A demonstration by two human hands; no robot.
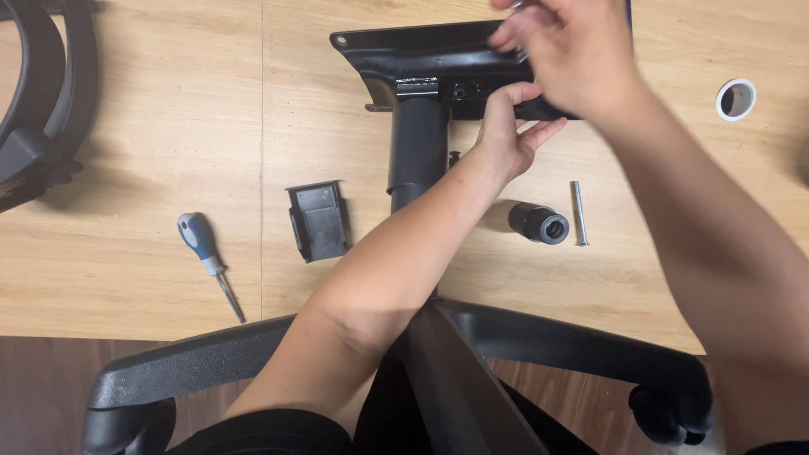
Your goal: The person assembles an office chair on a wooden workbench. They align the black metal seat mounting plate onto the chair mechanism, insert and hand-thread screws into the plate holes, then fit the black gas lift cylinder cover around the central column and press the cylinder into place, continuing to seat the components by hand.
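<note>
The black metal seat plate (421,50) of an office chair lies on the wooden counter (152,152), joined to the black gas cylinder (417,147) that runs down toward the chair base (472,354) at the near edge. The left hand (506,135) presses against the plate's near rim, thumb up on the metal and fingers spread beneath it, a loose grip rather than a fist. The right hand (573,50) hovers over the plate's right end, fingers curled around something small and shiny; whether that grip is fully closed cannot be told.

Just below the plate's right end lie a short black sleeve (539,223), its hollow bore showing nothing inside, and a long bolt (579,215) beside it. Left of the cylinder sits a black plastic cover (318,221), and farther left a blue-handled screwdriver (206,257). A round grommet hole (736,99) sits right of the plate.
</note>
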